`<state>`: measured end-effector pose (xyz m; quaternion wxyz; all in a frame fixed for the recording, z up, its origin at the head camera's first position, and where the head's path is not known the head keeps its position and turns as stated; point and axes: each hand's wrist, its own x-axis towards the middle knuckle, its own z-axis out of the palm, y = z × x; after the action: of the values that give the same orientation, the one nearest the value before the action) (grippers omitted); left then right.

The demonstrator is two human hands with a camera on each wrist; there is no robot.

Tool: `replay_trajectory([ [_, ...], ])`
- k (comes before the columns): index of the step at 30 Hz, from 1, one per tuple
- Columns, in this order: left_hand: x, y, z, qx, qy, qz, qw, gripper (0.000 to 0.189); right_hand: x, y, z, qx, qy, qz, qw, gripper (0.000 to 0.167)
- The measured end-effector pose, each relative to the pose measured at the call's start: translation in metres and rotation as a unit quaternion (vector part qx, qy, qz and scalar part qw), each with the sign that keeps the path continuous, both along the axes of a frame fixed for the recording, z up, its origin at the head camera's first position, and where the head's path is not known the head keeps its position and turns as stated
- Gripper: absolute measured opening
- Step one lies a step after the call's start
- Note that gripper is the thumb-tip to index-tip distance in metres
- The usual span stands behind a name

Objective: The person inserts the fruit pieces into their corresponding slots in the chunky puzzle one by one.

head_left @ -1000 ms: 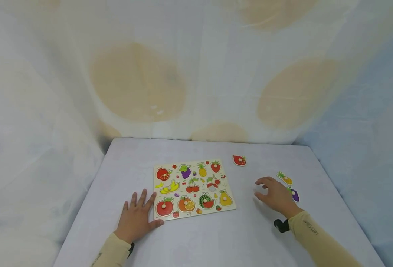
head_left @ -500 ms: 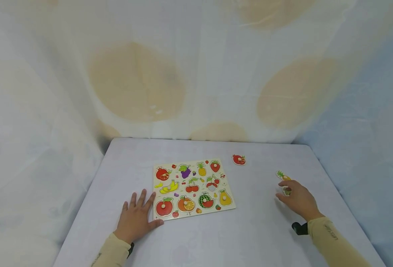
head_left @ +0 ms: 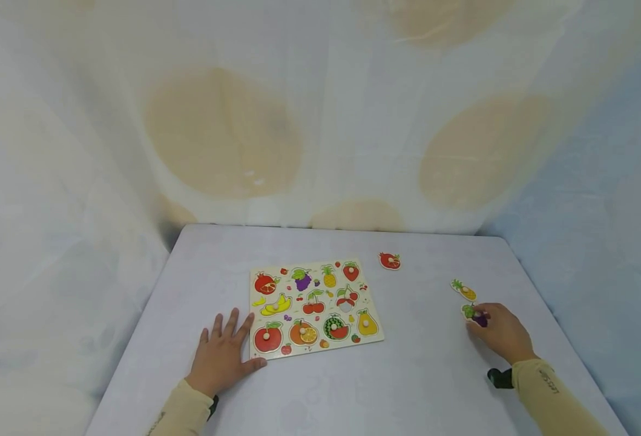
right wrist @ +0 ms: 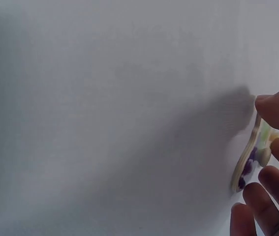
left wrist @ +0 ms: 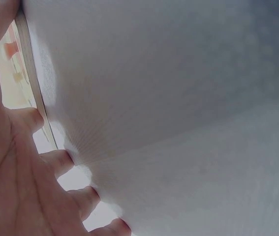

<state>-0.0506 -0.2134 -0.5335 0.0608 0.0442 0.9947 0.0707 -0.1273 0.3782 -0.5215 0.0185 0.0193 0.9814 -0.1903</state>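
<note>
A wooden fruit puzzle board (head_left: 316, 354) lies on the table, several of its fruits showing round knobs. My left hand (head_left: 221, 363) rests flat with fingers spread at the board's left edge; index finger and thumb touch that edge. At the right, my right hand (head_left: 501, 333) is over a grape puzzle piece (head_left: 468, 311). In the right wrist view, the thumb is at that piece's edge and the fingertips hover around its pale knob (right wrist: 263, 156), without a clear pinch. Beyond it lies a pineapple piece (head_left: 464, 290).
A loose pomegranate piece (head_left: 390, 261) lies past the board's far right corner. The white-covered table (head_left: 320, 399) meets hanging pale cloth with tan spots (head_left: 224, 133) at the back. More cloth hangs along both sides.
My right hand has moved right and toward me, from beside the loose pieces to the grape piece. The pineapple piece shows fully again. My left hand and the board stay put.
</note>
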Motion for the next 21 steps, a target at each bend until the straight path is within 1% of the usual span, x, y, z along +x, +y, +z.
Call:
replay_trajectory([
  [7, -0.0003, -0.0004, -0.0032, -0.008, 0.007, -0.003, 0.9999, 0.106, -0.0020, 0.0007, -0.0010, 0.023, -0.024, -0.023, 0.9992, 0.057],
  [14, -0.0008, -0.0006, -0.0037, -0.009, 0.008, -0.005, 0.9999, 0.106, -0.0068, -0.0027, 0.0004, 0.029, -0.037, -0.036, 0.9983, 0.053],
  [17, -0.0005, -0.0001, -0.0027, -0.007, 0.006, -0.004, 0.9999, 0.106, -0.0089, -0.0018, 0.0007, 0.031, -0.044, -0.033, 0.9980, 0.053],
  [21, -0.0001, 0.0002, -0.0020, -0.007, 0.003, -0.004, 1.0000, 0.105, -0.0098, 0.0001, 0.0003, 0.033, -0.039, -0.020, 0.9985, 0.055],
])
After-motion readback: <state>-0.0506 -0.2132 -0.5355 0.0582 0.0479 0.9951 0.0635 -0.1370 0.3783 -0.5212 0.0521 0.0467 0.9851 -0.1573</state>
